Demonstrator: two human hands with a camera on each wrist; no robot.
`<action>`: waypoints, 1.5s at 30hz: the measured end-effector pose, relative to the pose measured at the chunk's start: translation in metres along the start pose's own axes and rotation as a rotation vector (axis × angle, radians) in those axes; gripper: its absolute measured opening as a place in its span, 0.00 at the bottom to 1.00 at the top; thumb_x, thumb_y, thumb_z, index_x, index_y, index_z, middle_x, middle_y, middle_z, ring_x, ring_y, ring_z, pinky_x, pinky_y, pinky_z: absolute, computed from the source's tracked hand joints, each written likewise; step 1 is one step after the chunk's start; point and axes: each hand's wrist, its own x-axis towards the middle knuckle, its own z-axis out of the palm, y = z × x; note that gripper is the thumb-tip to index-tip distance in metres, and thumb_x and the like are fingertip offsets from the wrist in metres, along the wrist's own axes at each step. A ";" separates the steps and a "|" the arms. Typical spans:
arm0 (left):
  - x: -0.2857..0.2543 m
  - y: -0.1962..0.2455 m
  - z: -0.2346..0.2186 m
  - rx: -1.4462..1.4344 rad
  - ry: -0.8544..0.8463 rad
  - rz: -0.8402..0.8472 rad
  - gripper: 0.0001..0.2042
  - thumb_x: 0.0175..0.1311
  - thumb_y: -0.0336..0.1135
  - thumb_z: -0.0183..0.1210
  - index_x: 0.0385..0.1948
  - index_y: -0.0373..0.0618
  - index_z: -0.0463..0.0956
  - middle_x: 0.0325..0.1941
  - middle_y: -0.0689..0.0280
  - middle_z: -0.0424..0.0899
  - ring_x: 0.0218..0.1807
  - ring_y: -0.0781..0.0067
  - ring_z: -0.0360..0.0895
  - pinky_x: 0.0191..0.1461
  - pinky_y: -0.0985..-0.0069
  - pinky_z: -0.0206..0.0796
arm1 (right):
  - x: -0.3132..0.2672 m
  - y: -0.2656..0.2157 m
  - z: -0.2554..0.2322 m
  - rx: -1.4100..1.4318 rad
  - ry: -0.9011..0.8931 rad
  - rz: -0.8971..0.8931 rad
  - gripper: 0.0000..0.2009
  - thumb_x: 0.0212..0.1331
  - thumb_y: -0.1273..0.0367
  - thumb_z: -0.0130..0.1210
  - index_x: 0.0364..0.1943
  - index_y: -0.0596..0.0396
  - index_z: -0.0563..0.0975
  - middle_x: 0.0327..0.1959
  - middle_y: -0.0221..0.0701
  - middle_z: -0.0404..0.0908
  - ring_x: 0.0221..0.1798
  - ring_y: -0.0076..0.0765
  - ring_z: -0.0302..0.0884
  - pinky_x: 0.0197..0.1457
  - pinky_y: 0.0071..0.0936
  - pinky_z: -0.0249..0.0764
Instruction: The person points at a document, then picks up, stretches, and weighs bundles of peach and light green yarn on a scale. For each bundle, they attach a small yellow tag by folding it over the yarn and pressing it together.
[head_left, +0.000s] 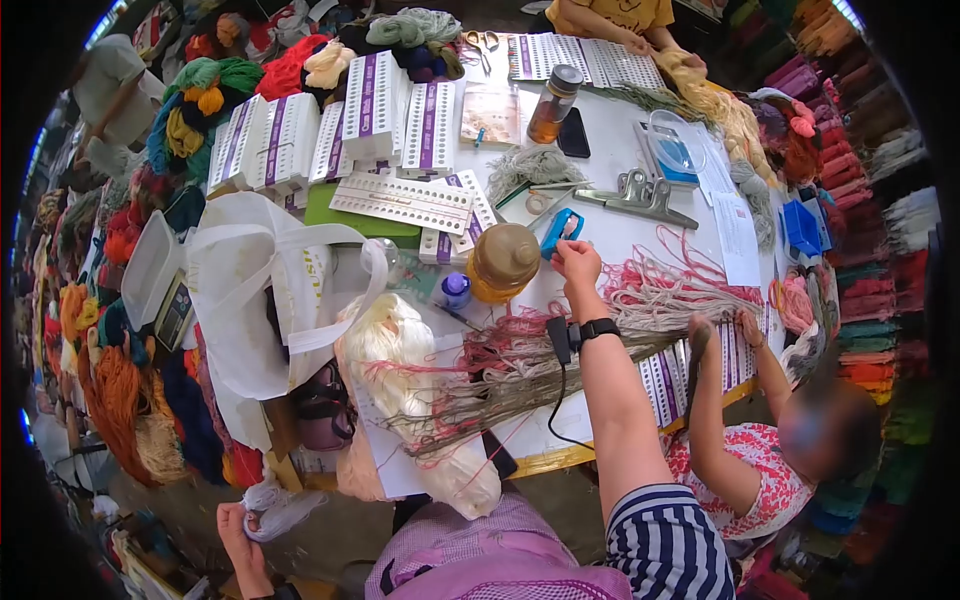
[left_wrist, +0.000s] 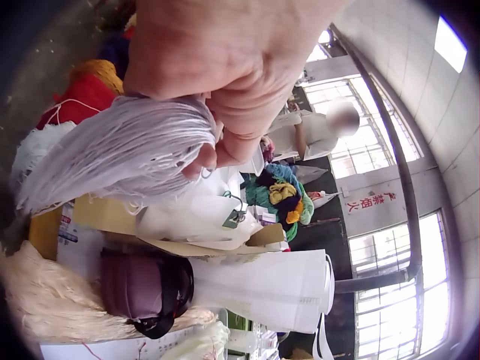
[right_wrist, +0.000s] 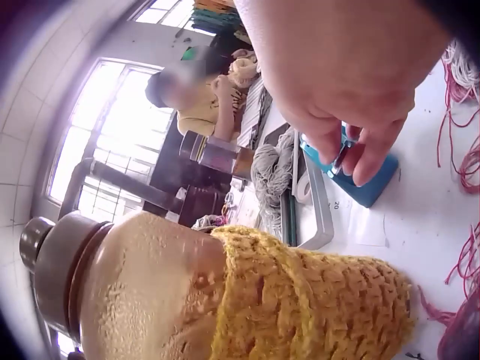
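Observation:
My left hand point(head_left: 238, 545) grips a skein of pale lavender-white yarn point(head_left: 285, 512) below the table's left front corner. In the left wrist view, the skein point(left_wrist: 120, 154) hangs in a thick loop from the curled fingers. Over the table, my right hand point(head_left: 577, 265) is at a small blue tape dispenser point(head_left: 549, 240). The right wrist view shows its thumb and fingers pinching at the top of the dispenser point(right_wrist: 371, 187), a small shiny bit showing between them. Beside that hand stands a bottle point(head_left: 502, 258) in a yellow knitted cover point(right_wrist: 315, 300).
Pink and grey yarn point(head_left: 640, 290) and a cream skein point(head_left: 400, 350) lie across the table front. A white tote bag point(head_left: 250, 300), shade-card boxes point(head_left: 375, 105) and a large metal clip point(head_left: 640, 197) stand around. A child point(head_left: 740, 470) handles yarn at right; another person point(head_left: 610, 20) sits opposite.

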 end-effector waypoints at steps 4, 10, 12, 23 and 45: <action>0.000 -0.011 -0.012 -0.058 -0.017 0.015 0.05 0.62 0.27 0.54 0.26 0.46 0.68 0.18 0.69 0.70 0.17 0.84 0.64 0.22 0.87 0.55 | 0.008 0.005 -0.002 0.058 -0.039 -0.057 0.07 0.54 0.70 0.62 0.34 0.58 0.78 0.29 0.29 0.78 0.27 0.24 0.75 0.31 0.19 0.74; -0.004 -0.014 -0.016 -0.036 0.010 0.004 0.05 0.62 0.26 0.53 0.26 0.46 0.67 0.18 0.69 0.71 0.17 0.84 0.64 0.22 0.86 0.55 | 0.014 0.034 -0.008 -0.173 0.105 -0.168 0.08 0.49 0.71 0.62 0.32 0.61 0.81 0.24 0.26 0.79 0.24 0.21 0.71 0.28 0.20 0.67; -0.005 -0.015 -0.018 -0.028 0.024 -0.003 0.05 0.61 0.26 0.53 0.26 0.45 0.68 0.19 0.69 0.71 0.18 0.84 0.65 0.22 0.86 0.55 | 0.017 0.041 -0.009 -0.272 0.155 -0.246 0.09 0.47 0.69 0.62 0.29 0.61 0.82 0.21 0.28 0.79 0.22 0.23 0.72 0.28 0.22 0.68; -0.039 0.011 -0.046 -0.140 0.107 0.098 0.03 0.58 0.23 0.55 0.27 0.42 0.71 0.23 0.67 0.74 0.23 0.82 0.68 0.26 0.84 0.59 | -0.065 0.003 -0.042 -0.336 -0.101 -0.383 0.06 0.58 0.70 0.58 0.29 0.58 0.76 0.20 0.30 0.78 0.19 0.22 0.73 0.21 0.18 0.68; -0.115 0.020 -0.365 -0.664 0.247 0.554 0.02 0.61 0.24 0.57 0.32 0.41 0.74 0.29 0.67 0.80 0.29 0.83 0.75 0.26 0.84 0.63 | -0.915 0.016 0.278 -0.336 -2.210 -0.650 0.05 0.51 0.74 0.64 0.33 0.52 0.82 0.38 0.28 0.78 0.39 0.21 0.72 0.41 0.20 0.67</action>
